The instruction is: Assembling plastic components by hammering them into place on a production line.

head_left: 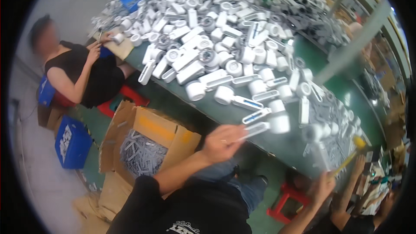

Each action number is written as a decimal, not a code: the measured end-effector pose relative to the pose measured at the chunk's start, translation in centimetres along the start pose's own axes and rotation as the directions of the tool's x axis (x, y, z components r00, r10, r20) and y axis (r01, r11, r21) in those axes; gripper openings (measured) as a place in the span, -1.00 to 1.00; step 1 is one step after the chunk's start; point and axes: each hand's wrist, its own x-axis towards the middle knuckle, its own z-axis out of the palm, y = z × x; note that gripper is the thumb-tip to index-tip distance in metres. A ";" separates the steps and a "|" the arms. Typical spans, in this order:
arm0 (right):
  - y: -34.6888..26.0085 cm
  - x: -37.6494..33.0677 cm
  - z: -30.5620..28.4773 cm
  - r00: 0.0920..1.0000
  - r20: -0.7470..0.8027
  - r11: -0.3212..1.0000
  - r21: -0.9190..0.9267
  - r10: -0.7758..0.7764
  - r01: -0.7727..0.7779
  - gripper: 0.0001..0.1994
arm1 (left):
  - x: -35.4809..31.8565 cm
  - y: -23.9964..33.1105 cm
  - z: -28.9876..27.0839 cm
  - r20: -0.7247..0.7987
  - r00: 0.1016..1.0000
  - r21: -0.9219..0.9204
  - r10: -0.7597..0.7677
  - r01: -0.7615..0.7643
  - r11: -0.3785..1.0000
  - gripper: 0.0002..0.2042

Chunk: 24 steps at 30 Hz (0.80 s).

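Observation:
My left hand (pixel 223 142) is closed in a pinch around the slotted handle of a white handheld-fan shell (pixel 278 122). Its round, cup-shaped head points right, above the near edge of the table. Farther right, my right hand (pixel 323 187) is closed around a thin yellow mallet-like tool (pixel 346 161) with a rounded head. Just beyond those fingers is a blurred white shell (pixel 318 141); I cannot tell whether they touch it. Many similar white shells (pixel 190 67), some with round grilles, lie heaped in front of me.
The green-topped table (pixel 173 94) curves around ahead. Grey parts (pixel 325 108) are piled at right. A cardboard box (pixel 164 132) of grey strips stands at lower left near a blue bin (pixel 73 145). A person (pixel 82 67) sits at left; another person's hand (pixel 359 164) is close on the right.

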 end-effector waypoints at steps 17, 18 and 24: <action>3.1 3.2 7.8 0.942 0.248 0.974 -0.075 0.227 -0.215 -0.78 | 0.9 -27.7 -35.8 -0.731 0.664 0.558 -0.157 0.715 0.421 -0.64; 4.5 3.5 6.8 0.939 0.239 0.968 -0.098 0.249 -0.232 -0.79 | 1.7 -28.7 -35.9 -0.724 0.668 0.562 -0.173 0.716 0.415 -0.64; 6.6 3.0 5.9 0.937 0.176 0.952 -0.114 0.302 -0.285 -0.79 | 7.7 -36.5 -36.8 -0.553 0.718 0.527 -0.422 0.694 0.490 -0.53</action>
